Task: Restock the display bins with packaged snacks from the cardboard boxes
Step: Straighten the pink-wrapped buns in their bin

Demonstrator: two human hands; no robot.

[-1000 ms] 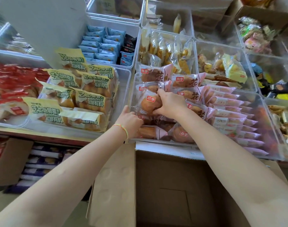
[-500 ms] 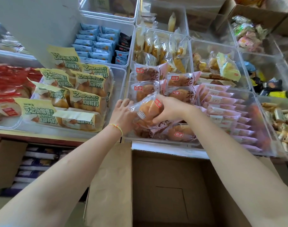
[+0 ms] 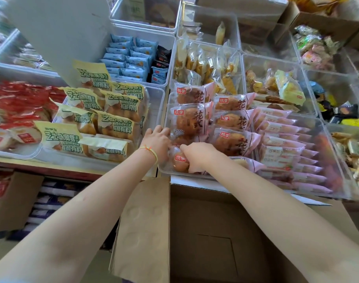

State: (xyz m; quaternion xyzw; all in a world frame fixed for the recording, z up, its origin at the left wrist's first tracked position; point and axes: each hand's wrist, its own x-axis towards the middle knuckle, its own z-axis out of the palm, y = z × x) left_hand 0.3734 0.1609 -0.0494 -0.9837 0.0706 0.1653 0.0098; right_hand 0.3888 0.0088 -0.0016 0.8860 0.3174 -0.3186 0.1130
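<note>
Bread packet (image 3: pixel 179 160) at the near left corner of the clear bin (image 3: pixel 337 160), tucked at six o'clock below the rows of matching pink-wrapped buns (image 3: pixel 231 121). Gripped by the right hand (image 3: pixel 197 156), fingers curled over its top edge, pressing it down into the front row. Left hand (image 3: pixel 157 142) just beside at nine o'clock, resting against the bin's left wall and the packet's side; fingers bent, but whether pinching the wrapper or merely steadying cannot be told.

Judged from the layout: restocking of this bin nearly done. Back and middle rows standing full, right half packed with slim pink bars (image 3: pixel 280 139), only the front row left to settle. Cardboard box (image 3: pixel 211 242) at six o'clock, flaps open, bare bottom showing, apparently emptied. Likely left: seating this last packet, then moving to another box.

Further out, at ten o'clock, a bin of yellow-green labelled pastry packs (image 3: pixel 105 119); at twelve o'clock, blue packets (image 3: pixel 125 58); at one o'clock, clear-wrapped sticks (image 3: pixel 207 62). More sparsely filled bins at two o'clock.
</note>
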